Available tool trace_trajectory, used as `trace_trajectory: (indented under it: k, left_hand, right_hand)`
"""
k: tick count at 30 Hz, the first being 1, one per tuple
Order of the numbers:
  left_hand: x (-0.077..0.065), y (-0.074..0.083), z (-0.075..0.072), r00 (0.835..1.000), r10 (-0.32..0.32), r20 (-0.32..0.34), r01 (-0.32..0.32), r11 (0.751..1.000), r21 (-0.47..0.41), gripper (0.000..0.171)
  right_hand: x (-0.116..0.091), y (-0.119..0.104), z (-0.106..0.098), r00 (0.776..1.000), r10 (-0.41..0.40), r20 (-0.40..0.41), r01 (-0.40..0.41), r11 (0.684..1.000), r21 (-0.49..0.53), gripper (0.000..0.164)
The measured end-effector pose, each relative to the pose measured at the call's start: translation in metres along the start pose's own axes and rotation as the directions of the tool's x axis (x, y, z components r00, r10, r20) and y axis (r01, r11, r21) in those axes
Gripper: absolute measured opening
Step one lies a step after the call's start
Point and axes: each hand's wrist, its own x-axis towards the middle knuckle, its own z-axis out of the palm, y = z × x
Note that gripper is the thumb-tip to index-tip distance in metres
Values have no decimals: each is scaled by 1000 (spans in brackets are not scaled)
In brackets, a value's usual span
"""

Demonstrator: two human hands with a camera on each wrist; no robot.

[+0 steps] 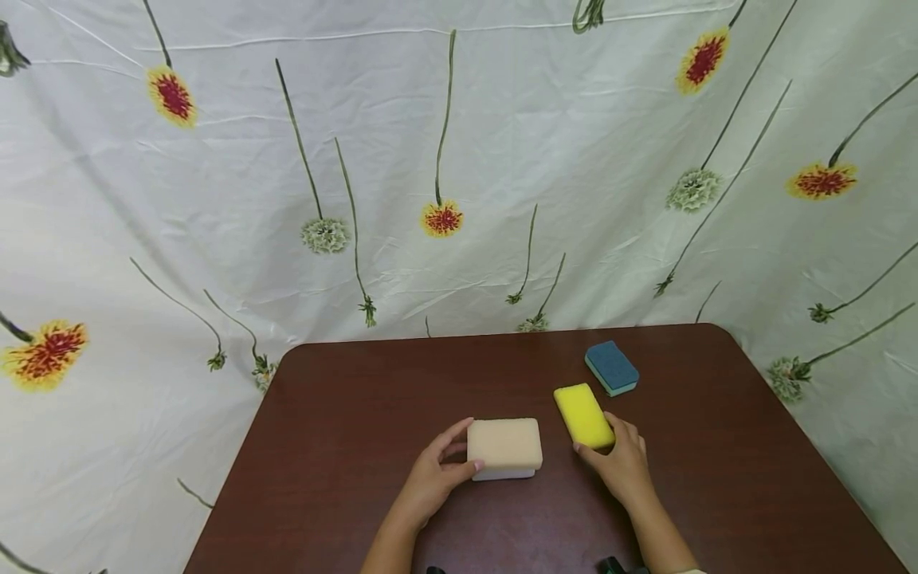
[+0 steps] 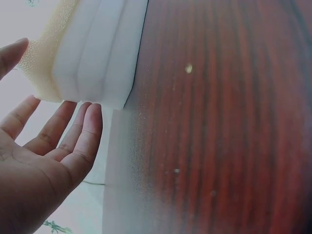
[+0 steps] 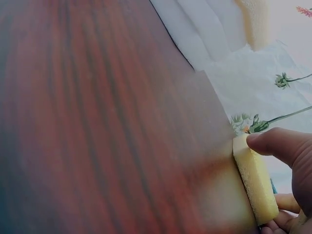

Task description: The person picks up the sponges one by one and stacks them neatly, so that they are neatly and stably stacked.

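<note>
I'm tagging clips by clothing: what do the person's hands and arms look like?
The left hand and right hand are bare, with no gloves or rings visible. The left forearm is bare as far as it shows; the right forearm ends at a sliver of pale cloth, perhaps a sleeve edge. Small dark pieces show at the bottom edge; whether worn is unclear.

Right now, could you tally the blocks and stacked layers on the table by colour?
White layers in the stack: 3
Cream block on top of them: 1
Yellow block: 1
Blue-topped block: 1
Total: 6
</note>
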Motion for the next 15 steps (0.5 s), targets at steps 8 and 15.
trace_trajectory:
  k: [8, 15]
  left_hand:
    - [-1, 1, 1, 1000, 13, -2, -13, 1000, 7, 77]
    - [-1, 1, 1, 1000, 7, -3, -7, 1000, 1, 78]
  right_hand:
    - [0, -1, -2, 1000, 18, 6, -18, 999, 50, 87]
    - [-1, -1, -7, 999, 31, 29, -34, 993, 117, 88]
